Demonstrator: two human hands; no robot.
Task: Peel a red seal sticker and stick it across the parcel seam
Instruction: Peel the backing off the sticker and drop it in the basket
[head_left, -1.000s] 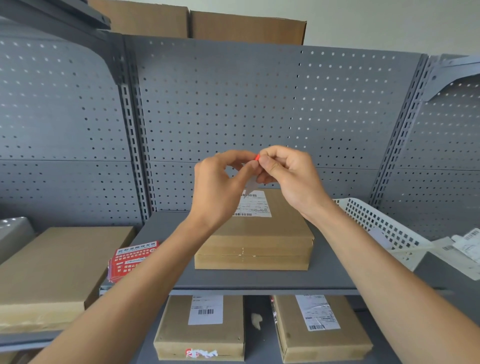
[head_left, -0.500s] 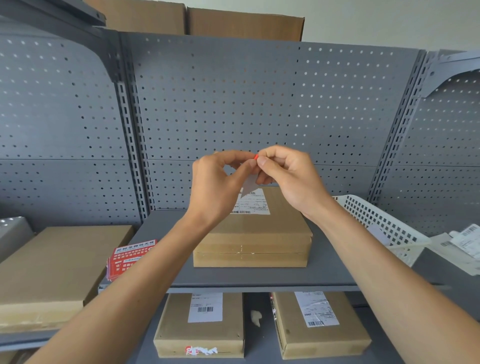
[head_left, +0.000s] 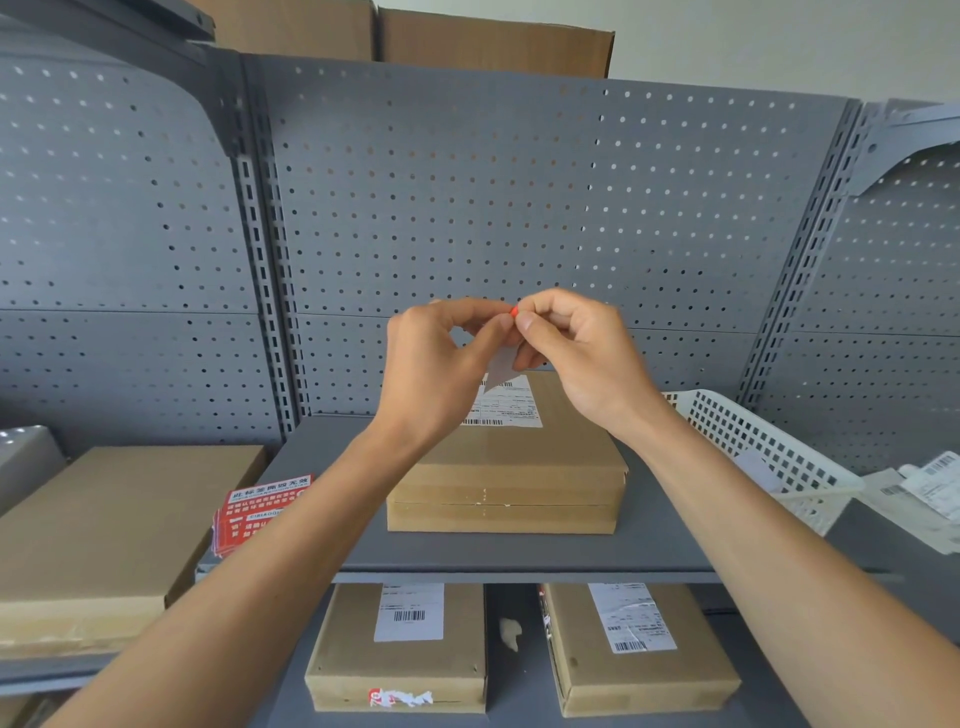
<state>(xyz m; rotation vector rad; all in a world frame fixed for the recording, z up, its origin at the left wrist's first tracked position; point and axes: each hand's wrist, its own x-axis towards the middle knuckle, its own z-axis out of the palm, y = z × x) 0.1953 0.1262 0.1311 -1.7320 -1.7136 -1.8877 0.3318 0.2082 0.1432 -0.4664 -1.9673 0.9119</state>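
- Holding almost unchanged since the earlier frames: both hands staying raised together, above the parcel.
- Backing the scene: grey pegboard shelving (head_left: 467, 208).
- Lying flat on the shelf (head_left: 519, 551): brown parcel (head_left: 509, 467), seam facing forward, label on top.
- Pinching from the left: left hand (head_left: 436, 374), fingertips clenched on the sticker.
- Pinching from the right: right hand (head_left: 576, 353), gripping likewise.
- Resting left of the parcel: sticker stack (head_left: 260, 509).
- Hanging below the fingertips: pale backing paper (head_left: 501, 369).
- Showing between the fingertips: red seal sticker (head_left: 514, 311), barely visible.
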